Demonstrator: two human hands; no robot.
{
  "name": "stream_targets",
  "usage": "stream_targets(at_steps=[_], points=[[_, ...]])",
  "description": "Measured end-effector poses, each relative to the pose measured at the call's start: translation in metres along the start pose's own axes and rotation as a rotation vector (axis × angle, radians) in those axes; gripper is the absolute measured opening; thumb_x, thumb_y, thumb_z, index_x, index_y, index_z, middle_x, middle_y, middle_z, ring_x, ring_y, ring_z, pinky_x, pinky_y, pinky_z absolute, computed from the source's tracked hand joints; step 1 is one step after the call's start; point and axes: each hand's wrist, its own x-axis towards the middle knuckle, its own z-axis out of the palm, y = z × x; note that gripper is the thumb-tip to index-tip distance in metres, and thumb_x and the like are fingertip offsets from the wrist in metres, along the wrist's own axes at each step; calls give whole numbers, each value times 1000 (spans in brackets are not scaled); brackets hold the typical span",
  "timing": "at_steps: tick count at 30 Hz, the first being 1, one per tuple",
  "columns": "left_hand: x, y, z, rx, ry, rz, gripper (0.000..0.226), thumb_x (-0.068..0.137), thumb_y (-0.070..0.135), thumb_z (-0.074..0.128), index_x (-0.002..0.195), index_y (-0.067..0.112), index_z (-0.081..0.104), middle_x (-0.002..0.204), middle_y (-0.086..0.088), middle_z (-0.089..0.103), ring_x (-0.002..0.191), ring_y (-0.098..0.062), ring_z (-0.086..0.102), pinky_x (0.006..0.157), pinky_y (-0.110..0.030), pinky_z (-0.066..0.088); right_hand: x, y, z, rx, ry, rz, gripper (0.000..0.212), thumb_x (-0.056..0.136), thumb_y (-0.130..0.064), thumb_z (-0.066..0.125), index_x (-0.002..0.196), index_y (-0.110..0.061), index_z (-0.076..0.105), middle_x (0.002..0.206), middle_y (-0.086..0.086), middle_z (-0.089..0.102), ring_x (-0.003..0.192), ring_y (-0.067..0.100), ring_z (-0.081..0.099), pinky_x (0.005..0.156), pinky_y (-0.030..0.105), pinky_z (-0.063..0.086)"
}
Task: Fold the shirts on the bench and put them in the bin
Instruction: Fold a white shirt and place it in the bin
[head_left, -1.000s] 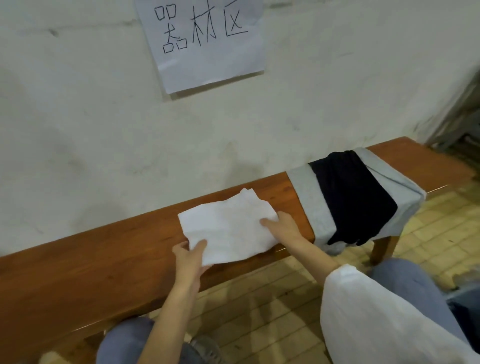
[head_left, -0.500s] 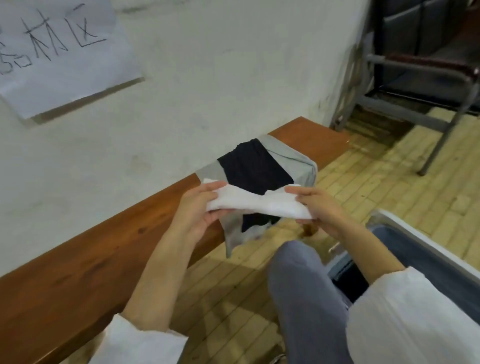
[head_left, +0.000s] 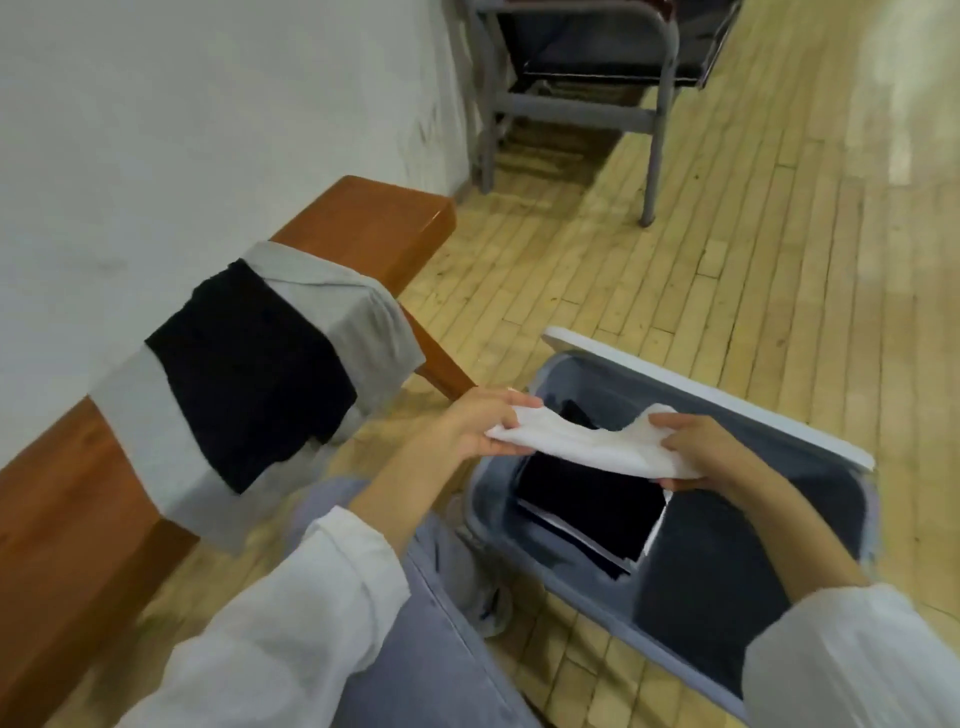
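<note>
A folded white shirt (head_left: 587, 447) hangs in the air over the open grey-blue bin (head_left: 727, 410) on the floor. My left hand (head_left: 478, 423) grips its left end and my right hand (head_left: 711, 454) grips its right end. Inside the bin lies a folded black garment (head_left: 587, 509) on top of something white. On the wooden bench (head_left: 374, 218) to the left, a black shirt (head_left: 249, 364) lies spread over a grey shirt (head_left: 332, 296), both draped over the front edge.
A white wall runs along the back of the bench. A grey metal chair frame (head_left: 654, 114) stands at the far end on the wooden floor. My knees in blue trousers (head_left: 415, 623) sit between the bench and the bin.
I lifted the folded white shirt off the bench and carried it right, from in front of the draped shirts to above the bin. My view turned right and down with it.
</note>
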Motion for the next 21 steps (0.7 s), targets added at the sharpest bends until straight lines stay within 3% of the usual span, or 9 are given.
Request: stream_targets(at_steps=[4,7,9,11,12,14,17,21], points=[[41,-21,37,141,7,-153,47,87,-15,32,122,2,58,130,-19,43,105,-36,53,71,-36,55,27,47,-12,54,36,203,38,97,-1,39,134,-2,48,82,19,55,59,31,54,39,30,46],[74,-34,63,192,63,-272,39,92,-6,37,124,2,58,115,-17,52,89,-33,59,67,-35,56,53,73,-14,67,19,274,39,97,-1,39,136,-2,44,77,19,53,56,32,54,39,31,44],[95,-34,72,228,112,-304,32,94,1,43,121,2,60,117,-17,57,68,-28,56,56,-31,55,65,79,-13,117,17,269,38,97,0,40,135,1,45,83,22,55,61,33,55,42,35,46],[116,-27,79,239,129,-266,24,93,2,48,110,4,64,118,-18,57,65,-30,52,51,-34,52,81,80,-12,92,76,205,41,95,1,42,135,-1,45,115,26,55,83,35,57,53,39,56],[123,-20,81,225,131,-235,17,91,3,53,98,5,68,120,-18,55,68,-32,51,54,-37,51,87,79,-11,46,105,141,44,95,0,42,138,-4,43,132,23,48,92,35,55,58,38,58],[140,-9,82,275,130,-100,18,90,3,54,83,6,71,121,-12,50,86,-36,52,67,-40,51,104,78,-8,-17,169,15,49,95,-2,39,143,-12,40,145,15,35,99,33,51,61,40,58],[166,-13,78,534,120,96,42,92,-8,33,97,5,73,127,-2,50,114,-31,50,87,-32,48,125,89,8,-15,247,-99,52,94,-7,36,143,-25,37,146,8,34,116,29,48,87,49,52],[215,-51,66,749,39,98,38,87,-10,37,105,3,68,139,-13,49,123,-31,49,98,-33,42,151,123,44,-70,206,-119,62,95,-5,38,150,-25,19,155,3,15,132,35,32,90,49,51]])
